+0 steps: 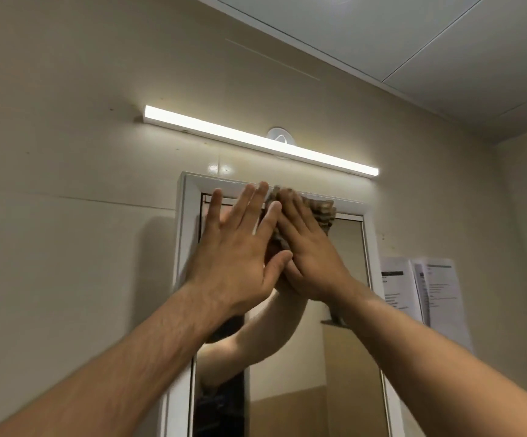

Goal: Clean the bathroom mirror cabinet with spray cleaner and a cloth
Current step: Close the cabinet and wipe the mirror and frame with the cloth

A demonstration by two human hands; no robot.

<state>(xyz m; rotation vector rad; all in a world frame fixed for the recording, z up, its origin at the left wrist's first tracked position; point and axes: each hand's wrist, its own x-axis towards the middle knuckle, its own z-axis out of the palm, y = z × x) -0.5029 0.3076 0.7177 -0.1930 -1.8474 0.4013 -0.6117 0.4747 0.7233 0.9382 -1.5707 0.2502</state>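
The mirror cabinet has a white frame and hangs on the beige wall in front of me. A brownish cloth is pressed flat against the top of the mirror, reaching up to the upper frame. My right hand lies flat on the cloth with fingers stretched. Beside it, my left hand is spread flat too, its thumb and fingers overlapping the cloth's left part and the right hand. Both arms reach upward. The mirror reflects my arms. No spray bottle is in view.
A lit white light bar runs across the wall just above the cabinet, with a round white fitting behind it. Printed paper sheets hang on the wall to the right of the mirror. The ceiling panels are close overhead.
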